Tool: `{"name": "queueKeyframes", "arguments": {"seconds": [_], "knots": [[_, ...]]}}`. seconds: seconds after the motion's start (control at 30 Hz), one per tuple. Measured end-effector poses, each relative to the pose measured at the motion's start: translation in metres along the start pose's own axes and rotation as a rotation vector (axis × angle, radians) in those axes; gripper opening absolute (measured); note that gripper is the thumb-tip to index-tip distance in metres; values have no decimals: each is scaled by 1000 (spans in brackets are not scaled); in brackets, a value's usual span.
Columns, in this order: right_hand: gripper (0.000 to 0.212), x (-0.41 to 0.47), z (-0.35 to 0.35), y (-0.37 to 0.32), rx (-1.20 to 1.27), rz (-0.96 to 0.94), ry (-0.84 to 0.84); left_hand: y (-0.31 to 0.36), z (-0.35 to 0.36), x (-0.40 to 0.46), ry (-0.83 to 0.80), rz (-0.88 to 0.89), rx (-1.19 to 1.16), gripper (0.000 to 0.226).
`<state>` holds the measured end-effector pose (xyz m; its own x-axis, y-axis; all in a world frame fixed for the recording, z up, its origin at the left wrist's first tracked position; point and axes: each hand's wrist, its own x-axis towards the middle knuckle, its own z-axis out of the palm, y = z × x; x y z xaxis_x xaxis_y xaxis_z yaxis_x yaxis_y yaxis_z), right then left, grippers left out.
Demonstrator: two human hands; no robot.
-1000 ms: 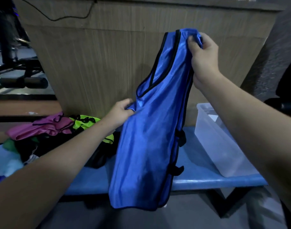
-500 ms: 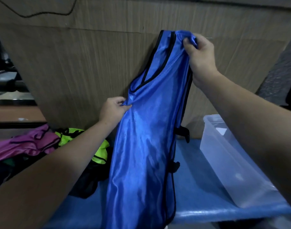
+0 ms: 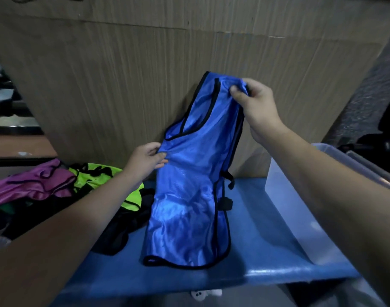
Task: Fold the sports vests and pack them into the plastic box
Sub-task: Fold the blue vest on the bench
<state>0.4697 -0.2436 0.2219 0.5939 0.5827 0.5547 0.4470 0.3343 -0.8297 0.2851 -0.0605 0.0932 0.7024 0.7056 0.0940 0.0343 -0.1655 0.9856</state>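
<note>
Setting: blue bench [image 3: 262,218] in front of me, backed by a tall wood-grain panel [image 3: 123,85]; dim light.
Vest in hand: blue sports vest [image 3: 189,196] with black trim, doubled lengthwise, its hem resting on the bench and its top raised.
Right hand: my right hand [image 3: 253,105] pinches the gathered shoulder straps at the top.
Left hand: my left hand [image 3: 145,160] pinches the vest's left edge just below the neckline.
Box: clear plastic box [image 3: 285,207] stands on the bench to the right, near the vest; I see no vests inside, though my arm hides part of it.
Pile: magenta vest [image 3: 27,185], neon green vest [image 3: 100,176] and dark garments lie unfolded on the left.
Progress: early, I judge; first fold half made, nothing packed, pile left.
</note>
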Motion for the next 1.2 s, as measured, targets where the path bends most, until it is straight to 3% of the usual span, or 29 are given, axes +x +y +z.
{"name": "queueKeyframes", "arguments": {"seconds": [0.27, 0.47, 0.6, 0.7, 0.77, 0.93, 1.2], "knots": [[11, -66, 18, 16, -91, 29, -191, -36, -3, -19, 102, -192, -65, 30], [11, -61, 10, 28, -140, 136, -106, -44, 1, -21, 65, -217, -156, 15], [13, -48, 7, 28, -3, 256, -118, -41, 3, -13, 40, -197, -245, 16], [16, -46, 8, 30, 98, 182, -121, -43, 4, -3, 22, -158, -300, 19], [18, -62, 10, 35, 21, 79, -198, -50, 4, 0, 24, -150, -331, 24], [12, -157, 21, 88, -315, -88, -510, -85, -3, -7, 7, -203, -282, 35], [21, -251, 26, 152, -280, 92, -543, -116, -10, -20, 49, -154, -47, 39]]}}
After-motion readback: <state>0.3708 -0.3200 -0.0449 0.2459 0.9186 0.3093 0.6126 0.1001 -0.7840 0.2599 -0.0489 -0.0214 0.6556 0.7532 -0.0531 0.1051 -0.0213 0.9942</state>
